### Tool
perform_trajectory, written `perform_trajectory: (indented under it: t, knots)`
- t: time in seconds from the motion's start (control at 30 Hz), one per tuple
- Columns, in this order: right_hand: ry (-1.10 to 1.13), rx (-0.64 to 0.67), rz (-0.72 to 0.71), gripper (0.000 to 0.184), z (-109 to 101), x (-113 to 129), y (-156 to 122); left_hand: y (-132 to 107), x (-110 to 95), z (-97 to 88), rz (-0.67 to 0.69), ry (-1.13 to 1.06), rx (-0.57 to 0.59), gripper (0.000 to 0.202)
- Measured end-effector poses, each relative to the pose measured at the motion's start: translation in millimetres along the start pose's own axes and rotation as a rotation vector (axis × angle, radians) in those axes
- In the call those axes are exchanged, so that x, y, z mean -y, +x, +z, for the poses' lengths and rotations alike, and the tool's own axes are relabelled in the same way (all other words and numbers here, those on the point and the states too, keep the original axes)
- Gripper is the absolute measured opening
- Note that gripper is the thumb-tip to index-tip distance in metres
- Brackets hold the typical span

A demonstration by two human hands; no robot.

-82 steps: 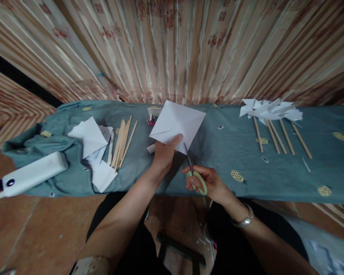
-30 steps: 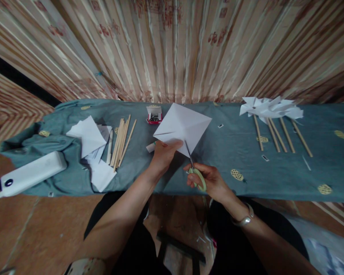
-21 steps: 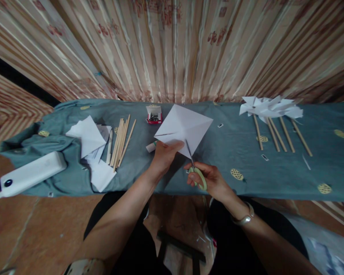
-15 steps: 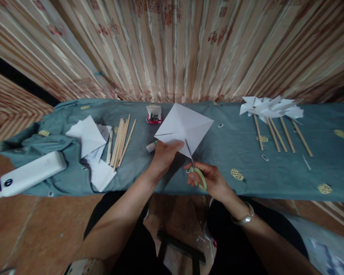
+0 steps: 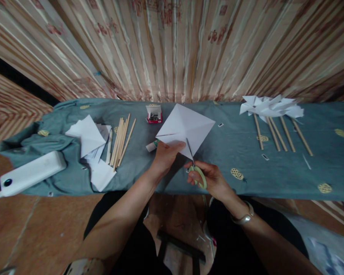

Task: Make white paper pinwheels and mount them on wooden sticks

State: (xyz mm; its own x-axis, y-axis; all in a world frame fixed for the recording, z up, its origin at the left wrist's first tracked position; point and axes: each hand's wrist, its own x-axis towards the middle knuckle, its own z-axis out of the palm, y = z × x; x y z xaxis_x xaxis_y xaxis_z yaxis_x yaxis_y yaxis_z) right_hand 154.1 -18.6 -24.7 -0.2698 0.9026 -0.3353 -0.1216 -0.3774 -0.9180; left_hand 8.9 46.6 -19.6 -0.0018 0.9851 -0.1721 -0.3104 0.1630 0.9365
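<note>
A square sheet of white paper [image 5: 186, 122], creased along its diagonals, is held up over the table with one corner towards me. My left hand [image 5: 164, 156] pinches its lower left edge, thumb on top and fingers hidden beneath. One slit runs in from the left corner. My right hand [image 5: 208, 177] grips scissors [image 5: 200, 177] by their pale green handles. Their blades lie across the near corner of the sheet, pointing towards its middle. Below the sheet's left side lies a small white and green item [image 5: 151, 146], partly covered by my left hand.
Left of the sheet are a red box of small metal pieces [image 5: 154, 117], wooden sticks [image 5: 120, 141], a whitish pen-like stick [image 5: 109, 147] and loose white papers [image 5: 91, 139]. A white device [image 5: 34, 172] lies far left. Several paper pinwheels on sticks [image 5: 272, 109] rest at right.
The sheet has shifted very slightly right. The scissors and both hands stay in nearly the same place, the blades still at the near corner.
</note>
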Motion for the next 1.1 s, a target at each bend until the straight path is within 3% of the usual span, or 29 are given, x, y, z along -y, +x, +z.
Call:
perform_trajectory:
  t: [1.1]
  knots:
    - [-0.021, -0.06, -0.01, 0.043, -2.5, -2.0, 2.0, -5.3, -1.4, 1.8, -0.057, -0.015, 0.014, 0.014]
